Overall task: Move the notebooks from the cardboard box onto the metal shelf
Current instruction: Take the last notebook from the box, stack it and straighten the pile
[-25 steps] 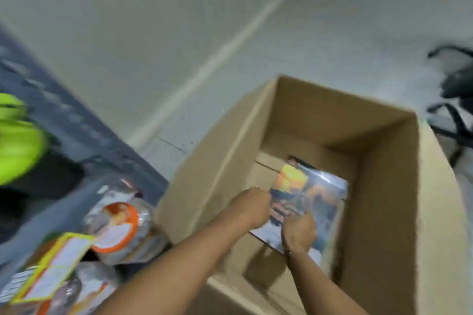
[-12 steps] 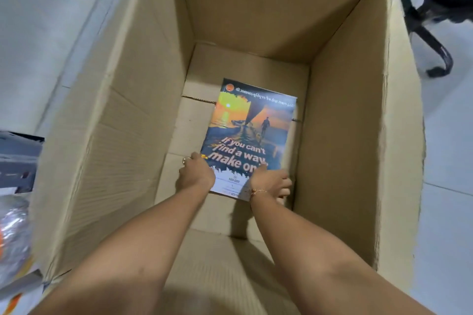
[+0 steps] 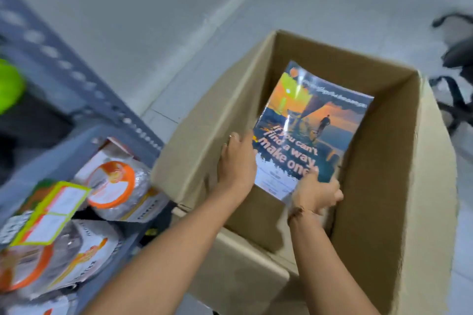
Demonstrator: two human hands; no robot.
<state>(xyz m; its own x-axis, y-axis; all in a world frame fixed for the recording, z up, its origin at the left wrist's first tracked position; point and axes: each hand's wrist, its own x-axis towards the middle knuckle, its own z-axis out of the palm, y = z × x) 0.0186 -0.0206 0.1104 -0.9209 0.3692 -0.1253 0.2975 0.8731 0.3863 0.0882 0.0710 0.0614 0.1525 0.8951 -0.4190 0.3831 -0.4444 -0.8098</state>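
A glossy notebook [image 3: 313,120] with a sunset cover and the words "If you can't find a way, make one" is raised near the top of the open cardboard box [image 3: 399,186]. My left hand [image 3: 236,161] grips its lower left edge. My right hand [image 3: 316,193] grips its lower right corner. The blue-grey metal shelf [image 3: 76,89] stands to the left of the box. What lies under the notebook inside the box is hidden.
Packaged goods with orange lids [image 3: 112,184] and a yellow-edged packet [image 3: 48,212] lie on the shelf's lower level. A bright green object [image 3: 10,84] sits higher on the shelf. A black chair base [image 3: 455,79] stands on the grey floor at the right.
The notebook lay flat on the box bottom half a second ago; both hands have lifted it toward the box opening. The view has swung left, bringing the shelf back in sight.
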